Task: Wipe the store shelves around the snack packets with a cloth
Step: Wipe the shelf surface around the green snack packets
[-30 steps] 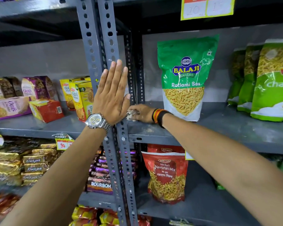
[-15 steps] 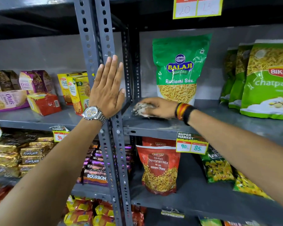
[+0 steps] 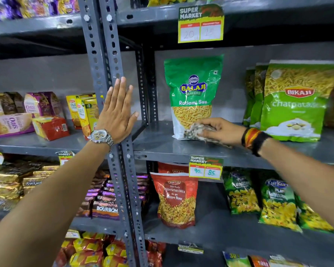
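My right hand (image 3: 221, 131) presses a crumpled grey-white cloth (image 3: 196, 131) onto the grey metal shelf (image 3: 158, 145), right at the foot of a green Balaji Ratlami Sev packet (image 3: 193, 89) that stands upright against the back wall. My left hand (image 3: 117, 115), with a silver wristwatch, lies flat with fingers spread against the perforated grey upright post (image 3: 102, 54) and holds nothing. Light-green Bikaji Chatpata packets (image 3: 295, 101) stand to the right on the same shelf.
Left bay holds yellow Nutri Choice boxes (image 3: 83, 110), a red box (image 3: 50, 127) and oats biscuit packs (image 3: 10, 124). Below are a red Navratan Mix packet (image 3: 176, 197), Kurkure bags (image 3: 241, 191), Bourbon packs (image 3: 104, 207) and a yellow price tag (image 3: 205, 169).
My right hand has slid the cloth to the right along the shelf, from beside the upright post to the base of the Balaji packet. My left hand stays flat on the post.
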